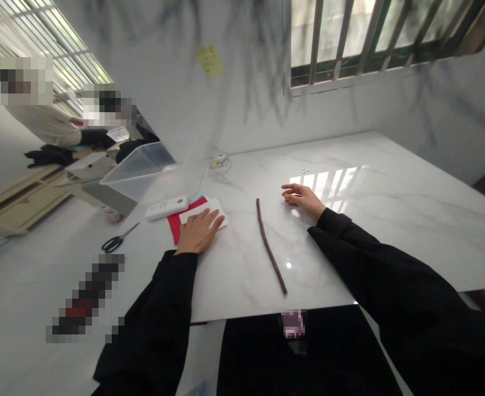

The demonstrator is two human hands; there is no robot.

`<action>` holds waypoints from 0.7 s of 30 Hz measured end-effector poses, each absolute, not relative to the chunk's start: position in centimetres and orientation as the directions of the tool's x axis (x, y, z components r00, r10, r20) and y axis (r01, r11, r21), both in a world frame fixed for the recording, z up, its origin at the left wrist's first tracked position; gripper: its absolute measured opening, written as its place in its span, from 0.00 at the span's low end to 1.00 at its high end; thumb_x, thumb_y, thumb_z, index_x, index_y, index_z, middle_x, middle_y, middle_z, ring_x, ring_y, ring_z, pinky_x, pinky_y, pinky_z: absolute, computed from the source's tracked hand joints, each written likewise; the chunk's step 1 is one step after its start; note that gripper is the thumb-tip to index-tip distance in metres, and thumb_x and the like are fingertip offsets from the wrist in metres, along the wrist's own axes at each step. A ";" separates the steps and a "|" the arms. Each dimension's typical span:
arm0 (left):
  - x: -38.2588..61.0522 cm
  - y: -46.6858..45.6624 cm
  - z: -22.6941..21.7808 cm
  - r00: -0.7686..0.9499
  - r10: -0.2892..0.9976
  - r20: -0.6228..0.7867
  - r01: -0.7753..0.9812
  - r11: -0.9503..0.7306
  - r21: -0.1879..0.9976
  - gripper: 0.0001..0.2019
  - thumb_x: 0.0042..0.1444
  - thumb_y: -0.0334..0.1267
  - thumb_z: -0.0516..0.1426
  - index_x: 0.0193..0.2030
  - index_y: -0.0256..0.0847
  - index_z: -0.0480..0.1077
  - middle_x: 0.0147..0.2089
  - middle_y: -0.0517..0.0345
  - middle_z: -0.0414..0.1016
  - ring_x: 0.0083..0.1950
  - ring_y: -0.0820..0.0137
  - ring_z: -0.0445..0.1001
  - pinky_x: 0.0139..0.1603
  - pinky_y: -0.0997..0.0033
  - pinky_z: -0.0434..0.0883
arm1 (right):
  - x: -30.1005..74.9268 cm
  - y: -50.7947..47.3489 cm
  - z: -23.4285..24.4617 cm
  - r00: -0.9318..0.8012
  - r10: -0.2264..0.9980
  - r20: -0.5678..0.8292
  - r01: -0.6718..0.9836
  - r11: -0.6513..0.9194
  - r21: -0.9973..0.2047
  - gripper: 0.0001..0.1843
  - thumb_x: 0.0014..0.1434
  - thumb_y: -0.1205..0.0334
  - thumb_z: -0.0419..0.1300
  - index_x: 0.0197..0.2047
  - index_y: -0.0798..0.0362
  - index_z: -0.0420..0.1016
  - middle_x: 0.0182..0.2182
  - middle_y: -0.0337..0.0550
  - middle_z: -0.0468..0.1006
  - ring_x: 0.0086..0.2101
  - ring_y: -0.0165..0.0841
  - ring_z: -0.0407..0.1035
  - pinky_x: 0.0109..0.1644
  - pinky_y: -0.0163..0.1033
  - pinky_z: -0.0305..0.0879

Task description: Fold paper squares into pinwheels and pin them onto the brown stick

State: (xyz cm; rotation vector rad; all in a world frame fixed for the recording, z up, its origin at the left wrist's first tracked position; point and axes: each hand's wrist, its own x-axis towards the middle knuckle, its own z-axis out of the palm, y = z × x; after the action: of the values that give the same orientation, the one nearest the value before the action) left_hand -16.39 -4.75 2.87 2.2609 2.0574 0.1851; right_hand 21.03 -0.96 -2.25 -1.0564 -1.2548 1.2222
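My left hand lies flat, fingers together and stretched out, on a small stack of paper sheets, white on top with red and blue under it. My right hand rests on the white marble table with its fingers loosely extended, holding nothing. Between the two hands lies a thin, slightly bent brown stick, touched by neither hand.
A white remote-like device sits just beyond the paper, beside a clear plastic bin. Black scissors lie at the left. A yellow sticky note is on the wall. People sit at the far left.
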 end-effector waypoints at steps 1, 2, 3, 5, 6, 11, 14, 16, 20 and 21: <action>-16.3 -4.8 3.0 0.083 0.995 0.047 0.987 -0.088 0.137 0.28 0.71 0.57 0.44 0.70 0.55 0.70 0.76 0.52 0.63 0.74 0.40 0.60 0.71 0.31 0.56 | 21.0 -1.0 -2.2 -0.069 0.993 0.095 -0.066 0.091 -0.994 0.24 0.51 0.58 0.73 0.51 0.54 0.80 0.41 0.48 0.82 0.35 0.33 0.76 0.43 0.42 0.76; -16.3 -4.9 3.0 0.074 0.996 0.053 0.989 -0.081 0.125 0.27 0.71 0.56 0.43 0.69 0.55 0.70 0.75 0.51 0.65 0.73 0.40 0.61 0.70 0.32 0.57 | 21.0 -1.0 -2.2 -0.071 0.993 0.096 -0.061 0.092 -0.994 0.23 0.51 0.58 0.72 0.51 0.54 0.81 0.41 0.48 0.82 0.35 0.33 0.76 0.43 0.42 0.76; -16.3 -4.8 2.8 0.064 0.996 0.063 0.991 -0.071 0.111 0.28 0.72 0.55 0.42 0.69 0.55 0.70 0.75 0.51 0.65 0.72 0.41 0.61 0.70 0.33 0.58 | 20.9 -1.0 -2.2 -0.073 0.993 0.097 -0.055 0.093 -0.994 0.22 0.51 0.59 0.72 0.50 0.54 0.81 0.41 0.48 0.82 0.35 0.33 0.75 0.42 0.42 0.76; -16.8 -4.6 2.3 0.035 0.994 0.106 0.994 -0.045 0.095 0.28 0.71 0.55 0.43 0.71 0.53 0.68 0.75 0.49 0.64 0.73 0.43 0.60 0.70 0.36 0.59 | 20.9 -1.1 -2.1 -0.078 0.992 0.101 -0.040 0.098 -0.994 0.21 0.52 0.60 0.71 0.50 0.54 0.81 0.41 0.48 0.82 0.34 0.33 0.75 0.42 0.41 0.76; -17.1 -4.4 2.0 0.019 0.993 0.119 0.996 -0.029 0.086 0.30 0.71 0.56 0.44 0.73 0.51 0.65 0.77 0.49 0.62 0.74 0.43 0.59 0.71 0.37 0.58 | 20.9 -1.1 -2.1 -0.081 0.991 0.104 -0.031 0.102 -0.994 0.21 0.53 0.60 0.71 0.50 0.55 0.81 0.40 0.48 0.82 0.34 0.32 0.75 0.42 0.41 0.76; -18.5 -3.3 1.1 -0.033 0.999 0.043 0.997 0.029 0.073 0.36 0.70 0.59 0.41 0.79 0.43 0.55 0.82 0.45 0.48 0.80 0.41 0.48 0.76 0.33 0.48 | 20.8 -1.0 -2.2 -0.092 0.988 0.125 0.031 0.128 -0.991 0.18 0.56 0.62 0.68 0.50 0.55 0.81 0.40 0.47 0.82 0.31 0.31 0.74 0.39 0.39 0.75; -18.2 -3.3 1.3 -0.045 0.999 0.031 0.997 0.043 0.064 0.38 0.69 0.61 0.41 0.79 0.43 0.55 0.82 0.44 0.48 0.80 0.39 0.47 0.75 0.31 0.48 | 20.8 -0.9 -2.4 -0.105 0.984 0.144 0.065 0.151 -0.986 0.18 0.57 0.62 0.67 0.50 0.56 0.82 0.40 0.47 0.82 0.30 0.30 0.74 0.38 0.39 0.74; -17.9 -3.4 1.5 -0.033 0.998 0.050 0.998 0.030 0.052 0.39 0.68 0.63 0.43 0.78 0.44 0.56 0.81 0.45 0.50 0.79 0.38 0.51 0.74 0.32 0.50 | 20.8 -0.8 -2.5 -0.105 0.983 0.151 0.087 0.161 -0.983 0.17 0.57 0.62 0.68 0.50 0.56 0.82 0.39 0.47 0.82 0.29 0.30 0.74 0.38 0.39 0.74; -17.5 -3.5 2.0 -0.067 0.995 0.079 0.995 0.061 0.077 0.39 0.65 0.68 0.43 0.76 0.51 0.60 0.80 0.48 0.56 0.76 0.36 0.56 0.71 0.30 0.55 | 20.7 -0.8 -2.6 -0.116 0.979 0.167 0.127 0.181 -0.975 0.16 0.57 0.61 0.68 0.49 0.54 0.83 0.37 0.45 0.83 0.28 0.30 0.73 0.37 0.38 0.73; -17.6 -3.4 2.1 -0.089 0.993 0.081 0.993 0.082 0.089 0.39 0.65 0.68 0.43 0.76 0.52 0.61 0.79 0.48 0.56 0.75 0.35 0.56 0.71 0.28 0.55 | 20.7 -0.8 -2.7 -0.124 0.977 0.174 0.134 0.191 -0.972 0.16 0.57 0.61 0.68 0.49 0.54 0.83 0.37 0.45 0.82 0.28 0.30 0.73 0.37 0.38 0.73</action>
State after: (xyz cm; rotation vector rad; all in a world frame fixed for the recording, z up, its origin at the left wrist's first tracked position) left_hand -17.58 -3.41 2.06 2.1195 2.3104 0.1889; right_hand 20.75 -0.76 -2.65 -1.1195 -1.4803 1.0775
